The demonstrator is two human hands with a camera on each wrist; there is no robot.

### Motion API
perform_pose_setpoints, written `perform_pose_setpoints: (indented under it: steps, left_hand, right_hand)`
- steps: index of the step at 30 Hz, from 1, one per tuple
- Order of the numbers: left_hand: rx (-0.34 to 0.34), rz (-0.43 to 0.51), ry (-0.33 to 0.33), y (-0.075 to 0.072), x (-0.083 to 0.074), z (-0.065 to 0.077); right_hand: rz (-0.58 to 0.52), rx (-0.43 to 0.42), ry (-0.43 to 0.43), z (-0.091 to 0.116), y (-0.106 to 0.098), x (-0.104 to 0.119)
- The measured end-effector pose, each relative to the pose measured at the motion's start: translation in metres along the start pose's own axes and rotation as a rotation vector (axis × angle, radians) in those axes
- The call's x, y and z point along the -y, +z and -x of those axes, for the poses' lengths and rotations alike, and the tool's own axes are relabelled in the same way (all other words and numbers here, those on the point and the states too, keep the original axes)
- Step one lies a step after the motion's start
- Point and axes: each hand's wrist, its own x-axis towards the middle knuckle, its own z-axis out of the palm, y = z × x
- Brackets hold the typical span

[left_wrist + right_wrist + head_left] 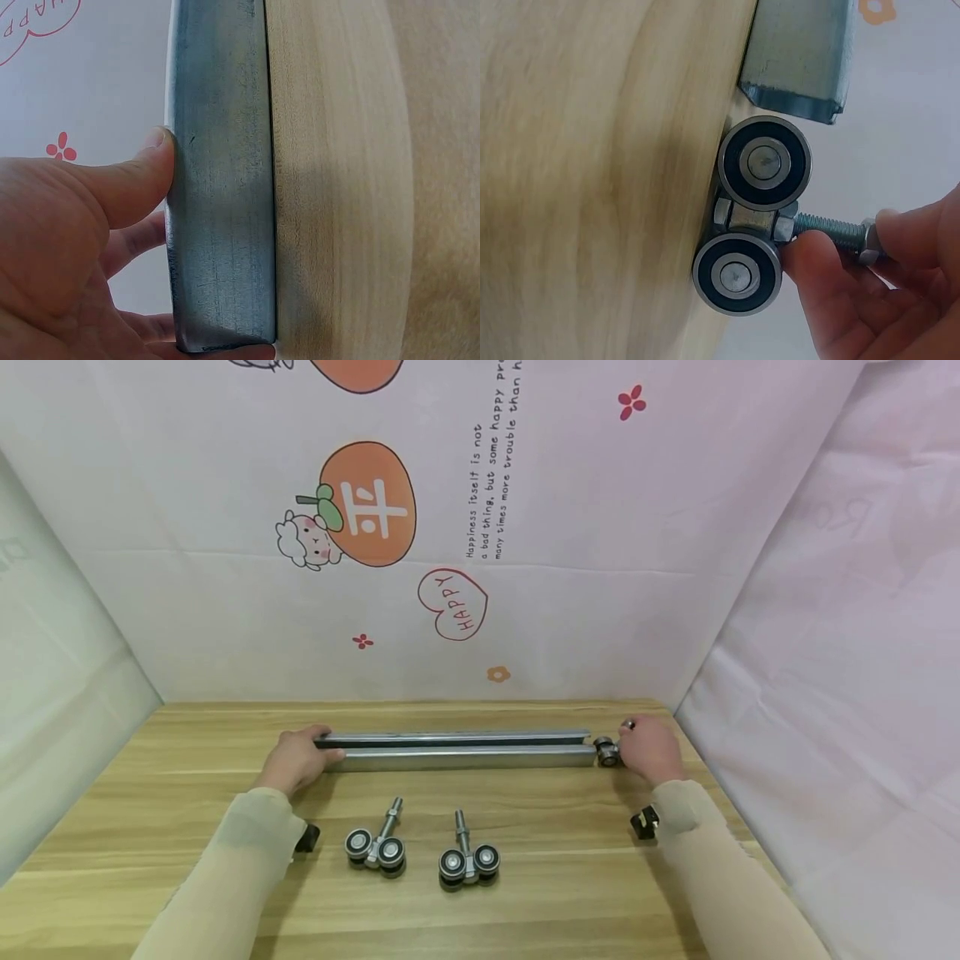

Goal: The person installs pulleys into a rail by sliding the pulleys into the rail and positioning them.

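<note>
A metal channel rail [465, 759] lies lengthwise on the wooden table with its slot facing up. My left hand [295, 760] grips the rail's left end; in the left wrist view the thumb rests along the upper edge and a finger reaches under the end of the rail [221, 187]. At the other end, my right hand [652, 748] pinches the threaded bolt [829, 229] of a roller trolley [751, 217]. That trolley's wheels stand on the table, just short of the rail's open right end, with a small gap between.
Two more roller trolleys lie in front of the rail, one at the left [375, 850] and one nearer the middle [469, 863], bolts pointing away from me. A printed white cloth [570, 610] rises behind the table [555, 893], and white cloth hangs on both sides.
</note>
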Motion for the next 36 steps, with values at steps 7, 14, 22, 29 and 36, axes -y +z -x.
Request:
perform_pose_setpoints:
  steps: [7, 14, 22, 29, 36]
  left_hand:
    - [0.000, 0.006, 0.004, 0.000, 0.001, 0.000]
    - [-0.005, 0.004, 0.011, 0.001, 0.002, 0.001]
    - [-0.008, 0.011, 0.009, 0.000, -0.001, 0.002]
    - [-0.008, 0.003, 0.006, 0.000, 0.000, 0.001]
    - [-0.007, 0.006, 0.002, -0.001, 0.000, 0.001]
  right_hand:
    - [-0.003, 0.031, 0.009, 0.001, 0.000, 0.006]
    - [-0.013, 0.034, 0.006, 0.003, 0.002, 0.009]
    - [0.002, 0.021, -0.018, 0.000, 0.003, 0.012]
    - [0.016, 0.030, -0.015, -0.001, 0.005, 0.018]
    - [-0.039, 0.049, -0.015, -0.001, 0.005, 0.018]
